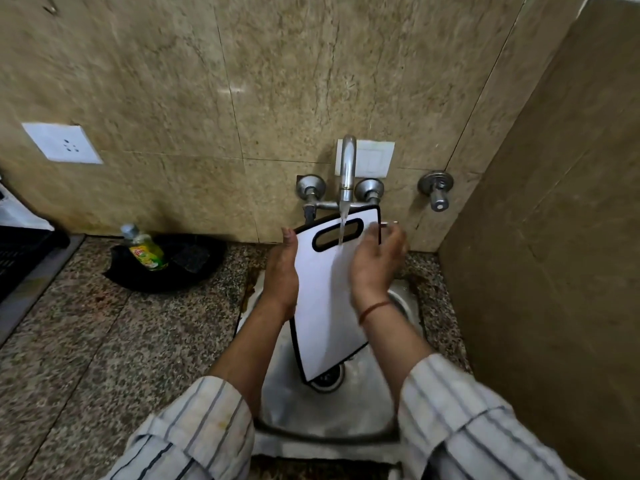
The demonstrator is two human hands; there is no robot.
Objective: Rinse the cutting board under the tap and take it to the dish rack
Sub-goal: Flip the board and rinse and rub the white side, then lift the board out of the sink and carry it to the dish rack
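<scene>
A white cutting board [323,306] with a black rim and a slotted handle stands tilted over the steel sink [346,410], handle end up. Water runs from the tap [347,168] onto the board just at the handle slot. My left hand [281,271] grips the board's left edge. My right hand [377,261] lies on the board's right side near the top, fingers spread and blurred, over the wet face.
A green dish-soap bottle [143,247] and a dark scrubber sit in a black dish [162,282] on the granite counter left of the sink. A dark crate-like rack [17,258] shows at the far left edge. A side wall [554,271] stands close on the right.
</scene>
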